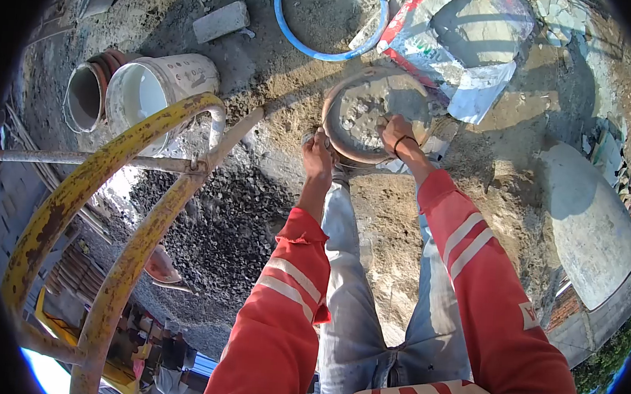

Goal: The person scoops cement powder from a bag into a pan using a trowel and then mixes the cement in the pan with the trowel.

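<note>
A round, shallow pan or sieve [361, 157] with a brownish rim sits on the ground in front of my feet, with pale grey lumps [364, 113] inside. My left hand [316, 155] is closed at the lower left of its rim, the fingers curled against the edge. Over the lower right part of the pan, my right hand [397, 134] has its fingers bent together among the lumps; what they hold, if anything, is hidden. A dark band circles the right wrist.
A blue hoop [317, 53] and a torn, powdery sack [474, 87] lie beyond the pan. Left are a white bucket [193, 74], black gravel [220, 227] and a yellow tubular frame [127, 142] close to me. A curved grey slab [592, 221] stands right.
</note>
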Motion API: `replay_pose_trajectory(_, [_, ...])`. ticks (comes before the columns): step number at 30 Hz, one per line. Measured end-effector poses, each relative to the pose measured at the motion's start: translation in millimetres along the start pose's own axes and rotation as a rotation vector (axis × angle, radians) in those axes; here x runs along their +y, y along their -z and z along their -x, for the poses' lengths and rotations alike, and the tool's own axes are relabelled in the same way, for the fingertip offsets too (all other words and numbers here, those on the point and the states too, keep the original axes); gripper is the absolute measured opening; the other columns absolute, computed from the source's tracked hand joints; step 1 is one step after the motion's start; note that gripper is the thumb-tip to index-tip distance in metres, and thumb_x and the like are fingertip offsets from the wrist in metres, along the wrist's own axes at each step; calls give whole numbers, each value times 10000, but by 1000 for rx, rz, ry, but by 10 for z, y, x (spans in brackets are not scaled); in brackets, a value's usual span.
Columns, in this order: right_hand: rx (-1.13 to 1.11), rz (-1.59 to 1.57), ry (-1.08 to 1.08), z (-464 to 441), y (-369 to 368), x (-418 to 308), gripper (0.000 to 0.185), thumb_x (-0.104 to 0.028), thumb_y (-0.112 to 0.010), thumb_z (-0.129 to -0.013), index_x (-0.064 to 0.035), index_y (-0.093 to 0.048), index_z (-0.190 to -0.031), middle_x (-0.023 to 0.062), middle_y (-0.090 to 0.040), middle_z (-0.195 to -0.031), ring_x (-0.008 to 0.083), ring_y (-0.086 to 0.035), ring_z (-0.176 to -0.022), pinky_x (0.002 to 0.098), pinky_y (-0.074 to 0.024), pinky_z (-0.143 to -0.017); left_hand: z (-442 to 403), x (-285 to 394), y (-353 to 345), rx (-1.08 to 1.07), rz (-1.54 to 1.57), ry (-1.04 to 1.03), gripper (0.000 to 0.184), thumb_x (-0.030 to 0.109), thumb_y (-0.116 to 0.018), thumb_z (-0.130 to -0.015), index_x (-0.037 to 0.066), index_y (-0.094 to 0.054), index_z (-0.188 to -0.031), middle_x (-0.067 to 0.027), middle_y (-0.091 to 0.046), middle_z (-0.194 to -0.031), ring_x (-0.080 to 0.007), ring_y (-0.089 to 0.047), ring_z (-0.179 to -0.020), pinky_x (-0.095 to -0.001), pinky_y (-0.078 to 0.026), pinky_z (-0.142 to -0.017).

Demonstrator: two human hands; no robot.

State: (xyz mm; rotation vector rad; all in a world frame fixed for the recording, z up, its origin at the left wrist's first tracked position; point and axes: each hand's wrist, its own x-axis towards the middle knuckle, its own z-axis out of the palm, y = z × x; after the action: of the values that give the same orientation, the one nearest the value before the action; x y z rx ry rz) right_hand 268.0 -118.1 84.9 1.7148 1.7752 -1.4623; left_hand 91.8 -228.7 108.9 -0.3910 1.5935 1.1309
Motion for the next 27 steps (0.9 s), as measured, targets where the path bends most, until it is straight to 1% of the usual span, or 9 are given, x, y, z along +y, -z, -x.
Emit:
replay_pose_trajectory(2, [-239,-827,-287,23,-31,19,143,-189,-542,-932,-61,-569,-875,78,-578,-693,142,-574,-549,253,-406,-364,49,26,12,-41,19,-3,362,278,-527,-965,157,-378,-658,56,-299,-517,-73,-278,-411,-265,-229,-396])
replay_pose_trajectory(5, [-245,-1791,-651,135,-8,137,137,-171,-566,-925,-45,-523,-889,78,-541,-690,133,-509,-512,235,-395,-379,36,40,-16,-35,-22,2,371,268,-516,-966,153,-367,-646,56,-291,-515,-73,-272,-405,-266,-224,-394])
replay_pose_trajectory(7, [-239,-2011,-687,215,22,200,147,-170,-524,-952,-41,-476,-900,14,-421,-632,115,-423,-508,252,-378,-406,71,70,-28,-39,0,6,379,266,-510,-969,150,-364,-639,55,-293,-510,-74,-268,-403,-265,-218,-392])
replay_pose_trajectory(9, [-705,-2789,-771,428,124,288,166,-179,-525,-959,-27,-458,-956,40,-460,-682,119,-457,-547,217,-371,-405,99,85,-53,-45,3,-16,389,268,-505,-972,157,-357,-629,53,-293,-505,-76,-264,-404,-265,-214,-391])
replay_pose_trajectory(11, [-607,-2788,-725,682,350,162,183,-183,-518,-966,-17,-451,-1003,50,-473,-709,109,-462,-541,202,-373,-398,75,70,-32,-59,13,-21,400,275,-512,-970,165,-348,-623,52,-293,-501,-79,-261,-402,-268,-215,-389])
replay_pose_trajectory(15, [-368,-1773,-499,1102,682,67,275,-213,-519,-970,-7,-493,-1150,91,-537,-765,88,-524,-592,201,-395,-393,24,69,-39,-22,-1,8,409,285,-527,-966,166,-344,-620,53,-298,-502,-77,-259,-400,-263,-207,-386])
replay_pose_trajectory(18, [4,-51,-124,1176,684,29,505,-246,-579,-911,-74,-463,-1371,181,-646,-852,281,-678,-726,414,-530,-571,12,48,-14,-14,8,-22,404,286,-533,-963,161,-356,-622,52,-300,-499,-77,-259,-399,-263,-208,-385])
replay_pose_trajectory(21, [35,559,-81,985,496,-143,483,-221,-540,-908,-77,-472,-1365,214,-657,-909,372,-677,-819,493,-533,-710,-27,35,-23,9,-3,-1,398,289,-533,-965,153,-369,-628,49,-300,-495,-81,-260,-396,-265,-212,-385])
replay_pose_trajectory(27, [43,546,-34,84,-50,104,330,-219,-503,-905,-65,-535,-1195,195,-665,-862,382,-668,-814,478,-537,-712,-15,76,-20,-12,-2,3,404,313,-519,-969,145,-366,-634,43,-292,-495,-87,-261,-400,-266,-221,-388])
